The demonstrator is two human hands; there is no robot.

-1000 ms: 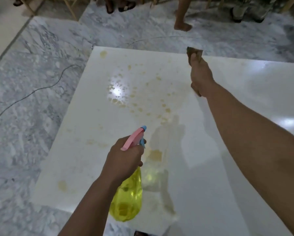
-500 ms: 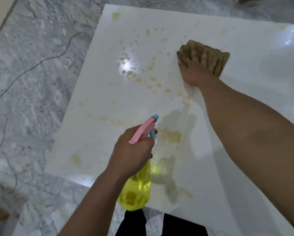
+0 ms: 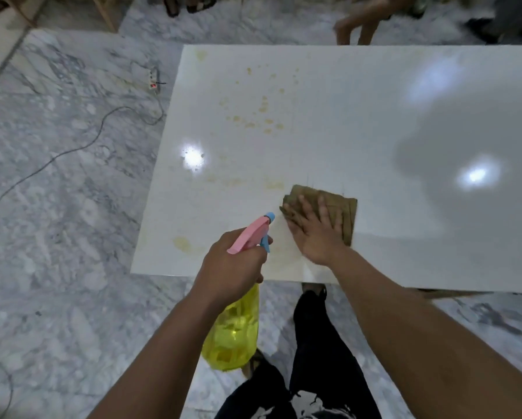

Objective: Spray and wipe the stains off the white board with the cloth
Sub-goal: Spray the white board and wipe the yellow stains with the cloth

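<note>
Head view: the white board [image 3: 374, 122] lies flat above the marble floor [image 3: 57, 237]; whatever carries it is hidden, so places are given by the board's own edges. The right hand [image 3: 317, 234] lies flat on the brown cloth [image 3: 343, 211], fingers straight and spread, pressing it down near the near edge, left of the board's middle; this grip is not clamped on anything. The left hand [image 3: 231, 267] has its grip curled round the neck of the spray bottle [image 3: 234, 334], which hangs over the near edge, pink head [image 3: 249, 234] pointing at the board just beside the cloth.

Stains [image 3: 262, 116] are scattered toward the far-left corner; fainter smears [image 3: 238, 181] lie between them and the cloth; one patch [image 3: 182, 244] sits near the near-left corner.

Risks, as judgement:
- A flat palm with no pinch may slide off the cloth on a wet, glossy surface; the cloth would bunch or stay behind.
- The cloth looks soiled; wiping may spread the brown film instead of lifting it.
- The far-left stains need a long reach; leaning weight on the near edge could tip or shift the board if it is poorly supported.
- Overspray could drift left toward the power strip [image 3: 154, 80] and its cable [image 3: 102, 128] on the floor; runoff past the left edge makes the marble slippery.
</note>
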